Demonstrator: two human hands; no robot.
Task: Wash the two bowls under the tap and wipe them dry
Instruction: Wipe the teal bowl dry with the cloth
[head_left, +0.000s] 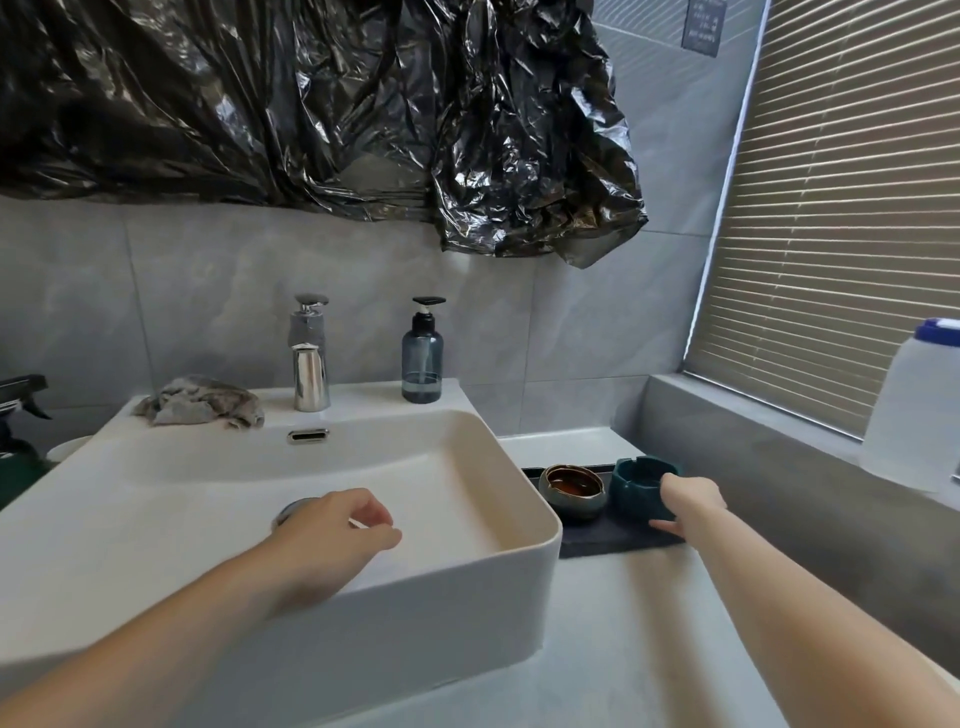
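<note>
Two small bowls stand on a dark mat (602, 540) to the right of the white sink (514, 556). One is a brown-glazed bowl (571, 491); beside it on the right is a dark teal bowl (636, 486). My right hand (688, 506) reaches to the teal bowl and wraps its near right side, with the fingers touching it; the bowl still rests on the mat. Over the sink basin hovers my left hand (343, 530), fingers loosely curled, holding nothing. A chrome tap (310, 376) stands at the back of the sink. A grey cloth (202, 402) lies crumpled on the sink's back left rim.
A blue soap dispenser (422, 364) stands right of the tap. A green spray bottle (18, 431) sits at the far left. A white jug (919, 405) rests on the grey ledge by the window blinds. Black plastic sheeting hangs above the sink.
</note>
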